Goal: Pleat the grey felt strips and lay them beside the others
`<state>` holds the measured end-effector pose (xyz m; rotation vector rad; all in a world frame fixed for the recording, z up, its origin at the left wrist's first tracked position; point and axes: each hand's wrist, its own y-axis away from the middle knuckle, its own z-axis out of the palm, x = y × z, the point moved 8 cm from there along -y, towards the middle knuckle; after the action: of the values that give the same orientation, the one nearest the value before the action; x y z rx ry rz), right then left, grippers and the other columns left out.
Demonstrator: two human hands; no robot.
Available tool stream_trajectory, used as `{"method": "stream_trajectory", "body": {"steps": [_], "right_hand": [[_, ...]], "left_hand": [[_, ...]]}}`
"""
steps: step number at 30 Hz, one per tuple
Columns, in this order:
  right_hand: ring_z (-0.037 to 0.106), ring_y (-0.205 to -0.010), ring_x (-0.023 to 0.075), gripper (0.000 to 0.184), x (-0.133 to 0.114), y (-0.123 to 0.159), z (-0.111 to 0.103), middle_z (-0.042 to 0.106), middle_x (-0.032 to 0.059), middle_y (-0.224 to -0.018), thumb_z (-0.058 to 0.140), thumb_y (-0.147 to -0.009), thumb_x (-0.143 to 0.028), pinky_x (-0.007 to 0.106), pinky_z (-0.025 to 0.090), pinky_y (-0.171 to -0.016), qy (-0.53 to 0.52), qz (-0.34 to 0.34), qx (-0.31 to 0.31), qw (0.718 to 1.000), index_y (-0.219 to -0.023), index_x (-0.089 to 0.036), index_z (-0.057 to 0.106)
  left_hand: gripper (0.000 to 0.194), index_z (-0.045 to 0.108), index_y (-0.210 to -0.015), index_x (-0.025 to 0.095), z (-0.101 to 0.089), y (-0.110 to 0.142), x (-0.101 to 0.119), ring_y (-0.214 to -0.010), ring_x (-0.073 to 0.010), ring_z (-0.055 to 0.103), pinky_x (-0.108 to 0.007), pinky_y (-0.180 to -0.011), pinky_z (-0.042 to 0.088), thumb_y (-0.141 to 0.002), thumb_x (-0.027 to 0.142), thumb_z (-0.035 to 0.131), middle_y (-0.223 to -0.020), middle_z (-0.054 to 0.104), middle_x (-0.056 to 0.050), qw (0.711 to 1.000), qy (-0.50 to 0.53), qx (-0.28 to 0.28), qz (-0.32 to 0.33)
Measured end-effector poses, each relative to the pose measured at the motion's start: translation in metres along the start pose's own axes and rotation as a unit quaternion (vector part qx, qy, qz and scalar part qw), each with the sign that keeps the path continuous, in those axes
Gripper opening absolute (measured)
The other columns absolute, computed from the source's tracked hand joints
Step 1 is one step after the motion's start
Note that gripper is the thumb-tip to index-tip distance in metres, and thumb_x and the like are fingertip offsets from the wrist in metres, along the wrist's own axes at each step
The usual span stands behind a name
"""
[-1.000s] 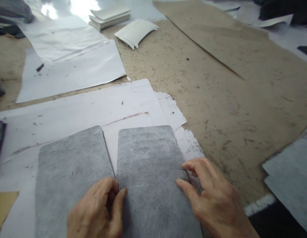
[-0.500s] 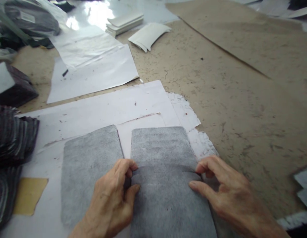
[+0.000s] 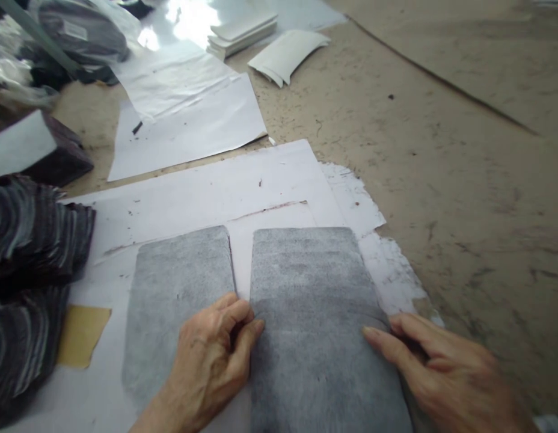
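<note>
Looking down from my head camera, here's the right grey panel [image 3: 315,276], lying lengthwise in front of me, its rounded far corners pointing away and its near end running out of the picture. My left hand [image 3: 211,355] is on its left edge, thumb and curled fingers drawn together in a pinch there. Over on the other side, my right hand [image 3: 450,367] is partly open: thumb tip on top of the panel, forefinger bent at its right edge, and I can't tell how firmly that edge is held.

Just left is the left grey panel [image 3: 180,276], a narrow gap between the two at the far end, my left hand covering its near right part. Both are on white paper [image 3: 216,174] with torn-edged paper [image 3: 391,264] showing at its right, all over the brown tabletop [image 3: 463,192].

Out to my left, a yellow piece [image 3: 83,337] sits beside dark layered stacks [image 3: 44,240]. Farther off there's a dark block [image 3: 69,150] with a pale face, more white sheets [image 3: 193,138], and a cream stack [image 3: 243,39] with loose cream pieces [image 3: 288,54] just beside it.
</note>
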<state>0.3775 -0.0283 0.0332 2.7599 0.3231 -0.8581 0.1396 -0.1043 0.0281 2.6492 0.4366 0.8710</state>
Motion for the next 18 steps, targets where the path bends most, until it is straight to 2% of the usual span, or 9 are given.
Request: {"method": "stream_trajectory", "body": {"steps": [4, 12, 16, 18], "right_hand": [[0.039, -0.035, 0.0082, 0.037, -0.009, -0.004, -0.002, 0.040, -0.0057, -0.043, 0.050, -0.075, -0.042, 0.020, 0.030, -0.033, -0.018, 0.008, -0.008, 1.000, -0.047, -0.020, 0.041], [0.041, -0.039, 0.0091, 0.033, -0.008, -0.008, 0.003, 0.041, -0.0052, -0.046, 0.050, -0.073, -0.037, 0.021, 0.031, -0.038, -0.022, 0.013, -0.038, 0.999, -0.048, -0.020, 0.039], [0.042, -0.039, 0.0100, 0.033, -0.014, -0.003, 0.003, 0.040, -0.0051, -0.046, 0.048, -0.077, -0.036, 0.022, 0.033, -0.037, 0.034, -0.020, -0.030, 0.999, -0.050, -0.021, 0.036], [0.043, -0.039, 0.0119, 0.030, -0.020, -0.001, -0.002, 0.041, -0.0043, -0.048, 0.047, -0.079, -0.034, 0.024, 0.033, -0.036, 0.098, -0.048, 0.006, 0.994, -0.054, -0.022, 0.036]], "left_hand": [[0.030, 0.038, -0.054, 0.017, 0.000, 0.000, 0.001, -0.050, -0.0076, 0.045, -0.023, -0.050, 0.032, -0.081, 0.028, 0.044, -0.056, 0.043, 0.004, 1.000, 0.004, 0.001, 0.024], [0.029, 0.038, -0.054, 0.017, 0.000, 0.001, 0.004, -0.051, -0.0073, 0.046, -0.022, -0.050, 0.033, -0.081, 0.027, 0.044, -0.056, 0.043, 0.004, 0.999, -0.016, 0.010, 0.040], [0.029, 0.039, -0.055, 0.018, 0.001, 0.003, 0.007, -0.050, -0.0076, 0.047, -0.023, -0.049, 0.035, -0.083, 0.026, 0.043, -0.056, 0.043, 0.004, 0.997, -0.046, 0.020, 0.059], [0.027, 0.041, -0.057, 0.019, 0.001, 0.007, 0.011, -0.050, -0.0090, 0.050, -0.023, -0.049, 0.037, -0.083, 0.027, 0.044, -0.057, 0.045, 0.004, 0.993, -0.086, 0.035, 0.079]]}}
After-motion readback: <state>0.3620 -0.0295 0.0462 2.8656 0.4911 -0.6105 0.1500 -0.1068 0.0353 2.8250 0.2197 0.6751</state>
